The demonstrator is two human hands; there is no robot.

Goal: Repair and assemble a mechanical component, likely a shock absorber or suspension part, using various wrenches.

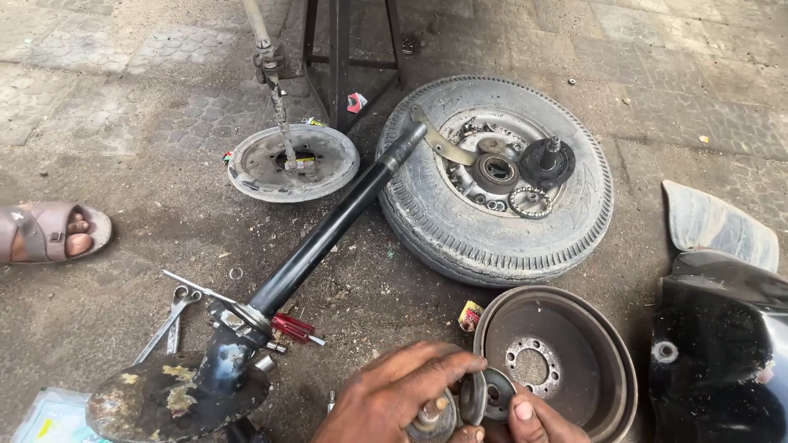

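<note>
At the bottom centre my left hand [392, 392] grips a greasy metal hub with a threaded stud [432, 414]. My right hand [533, 420] holds a round bearing ring [489, 395] against that hub. Both hands hover just left of a rusty brake drum [603, 328] that lies open side up on the ground. A long black fork tube [328, 231] runs diagonally from a grimy plate [164, 402] at the lower left up to the tyre [427, 189].
A wheel lies flat with a bearing cage [529, 202] and hub parts in its rim. A round backing plate [293, 162] sits behind. Wrenches [171, 321] and a red-handled screwdriver [294, 327] lie left. Someone's sandalled foot [49, 232] rests far left; a black panel [722, 344] stands right.
</note>
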